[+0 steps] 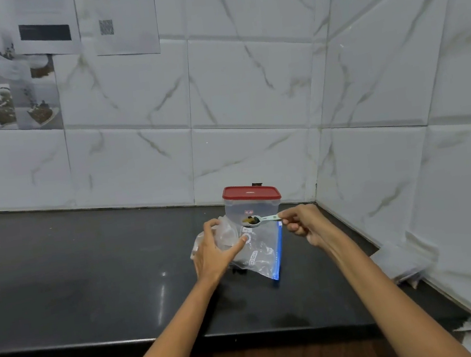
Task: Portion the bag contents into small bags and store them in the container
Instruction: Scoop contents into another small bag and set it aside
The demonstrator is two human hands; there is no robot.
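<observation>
Now the right hand (300,225) pinches a spoon (260,220) of dark bits, perhaps spices, just before the red-lidded container (252,203); the left hand (213,250) grips a small bag (229,233) beside it.

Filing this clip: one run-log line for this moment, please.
left hand holds small bag | right hand holds loaded spoon | container lidded

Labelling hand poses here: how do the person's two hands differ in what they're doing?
The left hand grips a small clear plastic bag with spread fingers; the right hand pinches a pale green measuring spoon. The left hand sits low by the counter; the right hand is raised. Both work before the red-lidded clear container.
</observation>
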